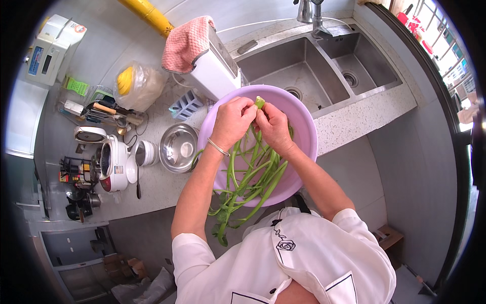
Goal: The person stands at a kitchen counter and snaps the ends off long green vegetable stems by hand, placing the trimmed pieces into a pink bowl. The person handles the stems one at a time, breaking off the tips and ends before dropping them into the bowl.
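Note:
A purple plastic basin (305,167) stands in front of me at the counter's edge. Long leafy green vegetable stems (262,171) lie in it, and several hang over its near rim with their leaves. Above the basin, my left hand (233,119) and my right hand (274,127) meet at the cut end of a thick green stem (259,102). The fingertips of both hands pinch this stem from either side. Below the fingers its lower part runs down among the others, so where it ends cannot be told. A bangle circles my left wrist.
Beyond the basin is a double stainless-steel sink (281,64) with a faucet (319,22). To the left are a metal bowl (179,147), a white rice cooker (115,163), a blue-grey slotted holder (186,104) and a white appliance (212,72) under a pink cloth (188,43).

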### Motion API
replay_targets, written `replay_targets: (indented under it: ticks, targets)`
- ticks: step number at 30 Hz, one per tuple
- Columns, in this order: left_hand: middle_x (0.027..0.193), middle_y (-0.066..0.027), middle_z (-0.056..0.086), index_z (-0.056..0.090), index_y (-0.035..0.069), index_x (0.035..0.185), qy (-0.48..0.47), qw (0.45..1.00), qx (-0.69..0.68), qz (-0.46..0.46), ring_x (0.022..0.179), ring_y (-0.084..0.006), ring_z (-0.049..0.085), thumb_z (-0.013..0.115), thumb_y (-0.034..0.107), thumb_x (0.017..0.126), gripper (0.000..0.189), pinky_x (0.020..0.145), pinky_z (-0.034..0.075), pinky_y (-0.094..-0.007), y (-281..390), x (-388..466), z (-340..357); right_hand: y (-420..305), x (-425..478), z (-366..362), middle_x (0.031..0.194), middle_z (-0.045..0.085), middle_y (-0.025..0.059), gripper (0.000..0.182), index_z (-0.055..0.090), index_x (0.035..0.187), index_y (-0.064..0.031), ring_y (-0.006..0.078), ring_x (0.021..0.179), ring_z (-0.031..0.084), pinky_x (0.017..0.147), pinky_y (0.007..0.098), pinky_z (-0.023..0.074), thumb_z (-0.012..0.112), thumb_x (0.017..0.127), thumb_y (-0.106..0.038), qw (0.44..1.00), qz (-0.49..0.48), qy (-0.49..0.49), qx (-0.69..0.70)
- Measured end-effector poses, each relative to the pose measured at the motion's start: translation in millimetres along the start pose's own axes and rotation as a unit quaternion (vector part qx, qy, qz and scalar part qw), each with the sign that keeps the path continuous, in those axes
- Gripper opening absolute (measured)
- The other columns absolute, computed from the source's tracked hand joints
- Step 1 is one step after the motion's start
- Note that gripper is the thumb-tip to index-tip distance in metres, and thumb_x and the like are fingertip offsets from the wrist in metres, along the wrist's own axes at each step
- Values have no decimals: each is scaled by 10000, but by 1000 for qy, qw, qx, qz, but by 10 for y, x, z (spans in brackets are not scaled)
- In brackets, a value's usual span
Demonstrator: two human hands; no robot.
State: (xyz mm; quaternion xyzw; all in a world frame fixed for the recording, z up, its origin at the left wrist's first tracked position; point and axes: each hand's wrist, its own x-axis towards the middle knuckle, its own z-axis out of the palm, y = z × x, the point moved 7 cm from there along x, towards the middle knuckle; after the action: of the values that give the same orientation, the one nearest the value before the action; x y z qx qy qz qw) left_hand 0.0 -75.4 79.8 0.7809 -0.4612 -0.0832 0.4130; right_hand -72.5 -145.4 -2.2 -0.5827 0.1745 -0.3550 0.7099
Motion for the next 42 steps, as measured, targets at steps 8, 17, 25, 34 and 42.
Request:
replay_targets:
  ticks: [8, 17, 25, 34, 42]
  targets:
    - [693, -118, 607, 630, -14, 788, -4, 1000, 13, -13, 566, -203, 581, 598, 94, 749, 119, 549, 465, -300, -33, 26, 46, 44, -14, -94, 646, 547, 24, 100, 569, 856, 4, 67, 545, 500, 498, 223, 424, 583, 809, -83, 998, 17, 58, 10]
    - [697, -98, 614, 635, -15, 801, -66, 997, 7, -28, 582, -158, 562, 613, 105, 730, 141, 560, 451, -283, -119, 110, 181, -125, -15, -154, 679, 522, 168, 103, 491, 746, -1, 318, 603, 518, 547, 389, 420, 569, 766, -66, 967, -128, 114, -187]
    - [678, -93, 601, 626, -20, 805, -91, 994, 18, -65, 563, -136, 532, 586, 98, 726, 148, 548, 437, -270, -167, 103, 160, -126, -75, -108, 717, 528, 186, 96, 493, 768, -1, 362, 664, 531, 578, 420, 428, 562, 781, -67, 964, -163, 87, -193]
    - [717, -59, 606, 629, -26, 864, -97, 990, -18, -103, 611, -93, 528, 567, 111, 785, 169, 566, 433, -249, -229, 58, 172, -4, -44, -124, 702, 545, 151, 85, 532, 775, 9, 290, 591, 536, 560, 359, 446, 570, 773, -67, 982, -62, 100, -150]
    - [799, -10, 614, 625, -29, 974, -157, 964, -149, -155, 720, -55, 530, 528, 115, 862, 208, 648, 441, -207, -438, -36, 171, -97, -122, -61, 766, 554, 115, 134, 554, 876, 2, 204, 638, 564, 579, 299, 462, 611, 765, -47, 986, -124, 42, -105]
